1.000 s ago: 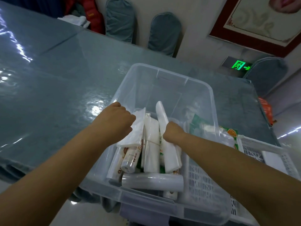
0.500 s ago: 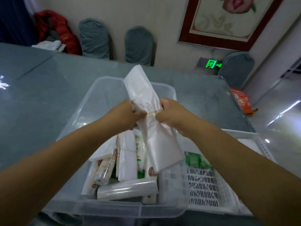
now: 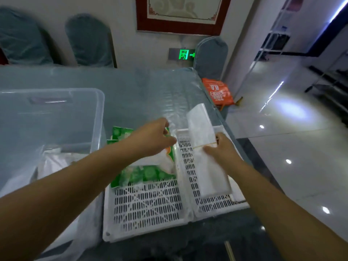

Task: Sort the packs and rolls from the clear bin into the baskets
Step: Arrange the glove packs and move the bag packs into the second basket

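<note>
Clear bin (image 3: 56,117), left of the baskets, holds white bagged items at its near end; count unreadable. Sorting judged partly done, more left. Left basket (image 3: 148,210): green packs (image 3: 143,175) at its far end. Right basket (image 3: 212,204): a flat white pack (image 3: 202,129), rubber-banded, long axis running near to far, far end tilted up. Right hand (image 3: 224,151) pinches it at the band. Left hand (image 3: 152,138) reaches over the green packs, fingers loosely curled; grip undetermined.

View: one camera on my head, wide-angle.
Facing: forward and down over the white baskets (image 3: 150,210).
Nearness: close above them, my forearms entering from below.
Beyond the baskets: table (image 3: 131,87), chairs, wall.
</note>
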`<state>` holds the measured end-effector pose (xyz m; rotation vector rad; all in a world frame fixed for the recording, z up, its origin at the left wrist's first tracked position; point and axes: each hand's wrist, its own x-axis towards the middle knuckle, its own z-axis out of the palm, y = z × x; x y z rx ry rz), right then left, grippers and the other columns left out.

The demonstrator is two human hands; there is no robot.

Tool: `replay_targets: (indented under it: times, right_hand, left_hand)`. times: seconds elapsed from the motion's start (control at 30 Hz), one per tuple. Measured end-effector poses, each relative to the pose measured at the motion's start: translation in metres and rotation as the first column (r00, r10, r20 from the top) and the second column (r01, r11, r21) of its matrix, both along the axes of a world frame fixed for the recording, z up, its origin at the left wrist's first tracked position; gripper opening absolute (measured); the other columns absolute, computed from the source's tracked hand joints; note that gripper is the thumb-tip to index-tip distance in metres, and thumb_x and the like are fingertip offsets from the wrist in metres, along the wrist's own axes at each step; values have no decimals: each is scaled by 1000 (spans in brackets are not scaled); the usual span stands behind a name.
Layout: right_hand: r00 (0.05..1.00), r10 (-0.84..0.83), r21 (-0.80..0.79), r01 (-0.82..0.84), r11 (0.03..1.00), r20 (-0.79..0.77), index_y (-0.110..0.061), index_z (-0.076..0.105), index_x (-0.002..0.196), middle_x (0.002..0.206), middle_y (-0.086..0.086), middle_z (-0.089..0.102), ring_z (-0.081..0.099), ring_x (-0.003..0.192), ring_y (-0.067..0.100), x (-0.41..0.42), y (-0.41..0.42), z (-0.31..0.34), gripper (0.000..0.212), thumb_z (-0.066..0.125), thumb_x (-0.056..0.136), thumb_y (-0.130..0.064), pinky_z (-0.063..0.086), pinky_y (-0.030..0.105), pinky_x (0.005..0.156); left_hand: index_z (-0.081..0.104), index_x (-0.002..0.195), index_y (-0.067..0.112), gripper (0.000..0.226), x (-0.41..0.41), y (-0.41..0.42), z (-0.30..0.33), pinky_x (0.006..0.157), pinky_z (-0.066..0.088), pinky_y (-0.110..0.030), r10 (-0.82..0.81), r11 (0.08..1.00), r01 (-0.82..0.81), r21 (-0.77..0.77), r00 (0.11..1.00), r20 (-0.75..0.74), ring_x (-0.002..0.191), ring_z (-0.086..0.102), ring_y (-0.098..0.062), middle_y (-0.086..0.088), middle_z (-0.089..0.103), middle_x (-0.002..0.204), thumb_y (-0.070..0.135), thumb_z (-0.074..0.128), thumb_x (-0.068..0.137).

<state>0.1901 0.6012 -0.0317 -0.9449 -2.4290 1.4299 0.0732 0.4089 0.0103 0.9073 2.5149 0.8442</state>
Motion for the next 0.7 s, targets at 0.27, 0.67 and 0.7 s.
replay_targets:
  times: [0.27, 0.67, 0.7]
  right_hand:
    - [967, 35, 244, -99, 965, 253, -18, 45, 107, 90, 1, 57, 54, 73, 20, 30, 79, -103, 24, 57, 87, -22, 44, 32, 63]
    - [915, -66, 793, -308, 525, 399, -18, 48, 116, 111, 10, 54, 50, 94, 24, 41, 97, -144, 40, 66, 81, -20, 44, 33, 77]
    - [905, -49, 787, -339, 515, 422, -19, 47, 117, 111, 10, 52, 49, 96, 24, 41, 99, -146, 40, 65, 81, -21, 43, 33, 79]
  left_hand:
    - [53, 117, 18, 42, 25, 64, -37, 85, 48, -34, -83, 974, 104, -201, 990, 112, 96, 57, -18, -2, 61, 115, 41, 60, 83]
    - [53, 115, 21, 39, 45, 99, -73, 77, 47, -31, -55, 966, 74, -247, 995, 83, 93, 57, -16, 0, 63, 114, 42, 58, 83]
    - [53, 115, 22, 38, 45, 99, -72, 78, 48, -32, -52, 966, 67, -248, 996, 66, 93, 57, -16, 0, 63, 113, 43, 57, 83]
